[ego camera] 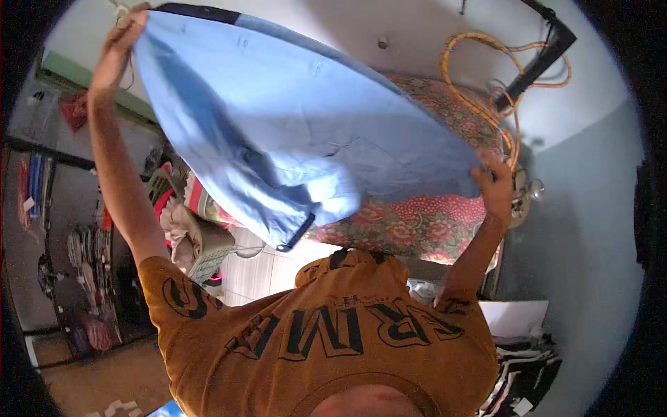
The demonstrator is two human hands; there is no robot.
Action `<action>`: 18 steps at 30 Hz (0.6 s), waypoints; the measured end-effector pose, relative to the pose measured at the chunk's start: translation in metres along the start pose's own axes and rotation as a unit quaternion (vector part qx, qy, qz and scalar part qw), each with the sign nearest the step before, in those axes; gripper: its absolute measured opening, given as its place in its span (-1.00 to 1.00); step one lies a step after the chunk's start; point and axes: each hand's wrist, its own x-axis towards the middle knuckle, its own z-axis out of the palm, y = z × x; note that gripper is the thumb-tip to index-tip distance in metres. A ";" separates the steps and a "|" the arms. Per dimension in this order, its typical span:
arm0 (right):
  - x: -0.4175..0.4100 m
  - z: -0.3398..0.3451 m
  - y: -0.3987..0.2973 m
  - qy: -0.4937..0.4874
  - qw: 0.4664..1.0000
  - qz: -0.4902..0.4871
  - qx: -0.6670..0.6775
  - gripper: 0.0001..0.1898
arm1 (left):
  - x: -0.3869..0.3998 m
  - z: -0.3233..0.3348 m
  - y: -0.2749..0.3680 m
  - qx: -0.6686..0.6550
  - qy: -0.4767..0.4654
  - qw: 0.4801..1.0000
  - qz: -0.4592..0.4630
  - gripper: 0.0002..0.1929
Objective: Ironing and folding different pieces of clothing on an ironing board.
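A light blue long-sleeved shirt [292, 104] is stretched between my two raised hands. My left hand [120, 47], at the upper left, grips one corner, beside a black band along the shirt's top edge. At the right, my right hand [494, 182] pinches the opposite end of the cloth. Buttonholes run near the upper edge. One sleeve hangs down in the middle, its cuff [299, 234] edged in dark cloth. Below and behind the shirt lies a padded surface with a red floral cover [406, 221], partly hidden by it.
An orange cord [471, 107] loops beside a black bar [542, 65] at the upper right. At the left, a basket [211, 250] holds cloth, near shelves [78, 250] of garments. A garment pile [521, 375] sits at the lower right, by the wall [583, 234].
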 end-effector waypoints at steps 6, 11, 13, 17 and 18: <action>0.112 -0.006 -0.011 0.032 0.998 0.027 -0.055 -0.70 | 0.093 0.106 -0.099 0.081 -0.040 0.996 0.011 -0.64; 0.091 -0.032 -0.090 0.144 0.979 -0.136 -0.039 -0.77 | 0.160 0.122 -0.102 -0.043 0.036 0.995 0.077 -0.51; 0.057 -0.028 -0.111 0.020 0.976 -0.183 -0.119 -0.77 | 0.163 0.126 -0.109 -0.232 -0.025 0.972 -0.010 -0.45; 0.012 0.045 -0.087 -0.270 0.936 -0.208 -0.084 -0.82 | 0.139 0.185 -0.172 -0.217 0.029 0.966 -0.138 -0.28; 0.002 0.071 -0.071 -0.297 0.933 -0.198 -0.044 -0.82 | 0.124 0.197 -0.195 -0.281 -0.021 0.957 -0.075 -0.52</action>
